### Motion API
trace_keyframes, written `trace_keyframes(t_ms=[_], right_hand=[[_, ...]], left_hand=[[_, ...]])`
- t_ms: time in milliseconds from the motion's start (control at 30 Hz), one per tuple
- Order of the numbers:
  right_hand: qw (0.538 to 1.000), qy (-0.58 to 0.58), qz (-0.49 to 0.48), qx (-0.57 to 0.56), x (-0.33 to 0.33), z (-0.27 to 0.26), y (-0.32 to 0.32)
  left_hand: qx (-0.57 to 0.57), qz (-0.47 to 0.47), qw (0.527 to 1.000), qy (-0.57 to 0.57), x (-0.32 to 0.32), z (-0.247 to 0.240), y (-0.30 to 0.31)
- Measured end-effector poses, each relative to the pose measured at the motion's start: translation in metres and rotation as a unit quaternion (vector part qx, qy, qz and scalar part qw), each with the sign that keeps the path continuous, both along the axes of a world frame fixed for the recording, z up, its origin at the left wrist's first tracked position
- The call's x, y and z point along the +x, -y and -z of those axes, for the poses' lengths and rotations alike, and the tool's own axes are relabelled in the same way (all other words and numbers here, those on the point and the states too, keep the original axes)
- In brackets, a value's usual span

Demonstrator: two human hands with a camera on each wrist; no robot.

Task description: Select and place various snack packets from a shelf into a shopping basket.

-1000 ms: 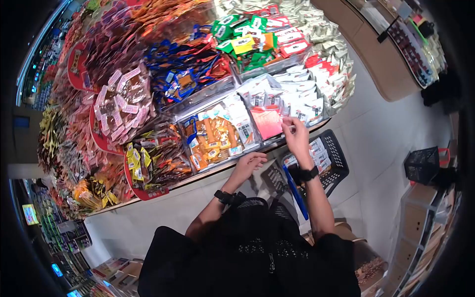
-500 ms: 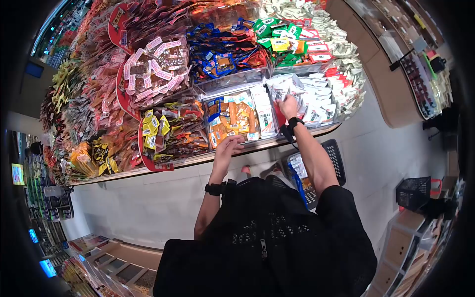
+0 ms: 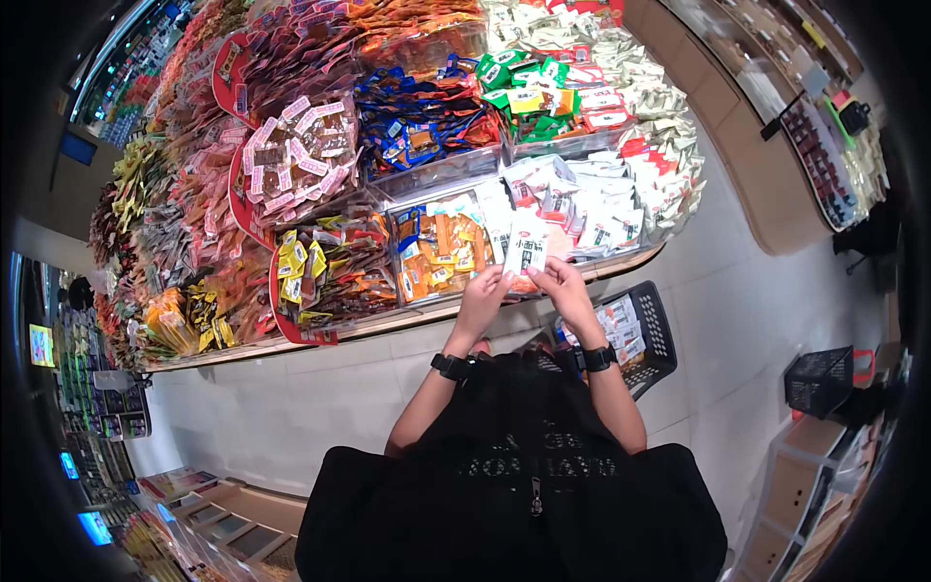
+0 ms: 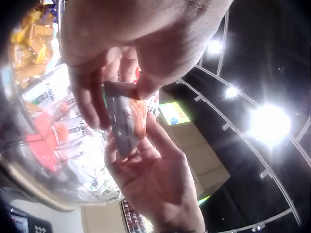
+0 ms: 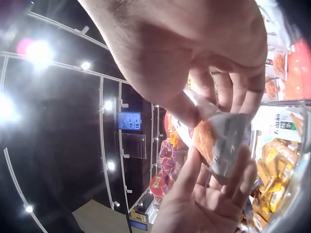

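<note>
A white snack packet (image 3: 527,248) with dark lettering is held up between both hands over the front edge of the display. The left hand (image 3: 482,303) pinches its left lower side, and the right hand (image 3: 567,293) pinches the right lower corner. In the left wrist view the packet (image 4: 125,121) shows an orange picture, with the left hand (image 4: 141,43) above and the right hand (image 4: 158,187) below. The right wrist view has the packet (image 5: 221,141) between the right hand (image 5: 194,53) and the left hand (image 5: 209,201).
Behind the packet, clear bins hold white packets (image 3: 611,209) and orange-yellow snacks (image 3: 441,247). Blue packs (image 3: 422,141) and green packs (image 3: 553,73) lie farther back. A dark basket (image 3: 655,335) with packets inside is below at the right; another basket (image 3: 819,381) stands at far right.
The right hand has come up out of the white-packet bin with a packet. The left hand has moved right and now grips it too.
</note>
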State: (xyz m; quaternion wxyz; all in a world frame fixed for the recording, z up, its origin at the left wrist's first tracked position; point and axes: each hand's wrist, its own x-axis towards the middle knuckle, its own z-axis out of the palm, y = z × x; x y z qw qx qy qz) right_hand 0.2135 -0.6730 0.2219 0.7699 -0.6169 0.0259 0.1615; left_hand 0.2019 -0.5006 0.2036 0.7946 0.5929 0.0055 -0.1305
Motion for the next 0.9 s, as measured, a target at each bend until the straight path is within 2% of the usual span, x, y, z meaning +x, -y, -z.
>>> trace_keyframes(t_ms=[100,367,633,800,900], right_hand=[[0.995,0.015,0.062,0.071,-0.014,0.007,-0.007],[0.990,0.015,0.101,0.101,-0.014,0.007,-0.010],[0.992,0.050,0.094,0.075,-0.012,0.008,-0.015],[0.978,0.065,0.162,0.117,0.005,-0.006,-0.009],[0.965,0.064,0.213,0.135,0.015,-0.017,-0.006]], left_hand=[[0.014,-0.017,1.000,-0.008,-0.004,-0.002,0.006],[0.004,-0.032,0.999,-0.003,-0.006,-0.008,0.007],[0.019,-0.042,0.999,-0.001,-0.005,-0.008,0.000],[0.042,0.021,0.999,-0.005,-0.004,-0.006,-0.005],[0.045,0.021,0.999,0.012,-0.005,-0.010,-0.003]])
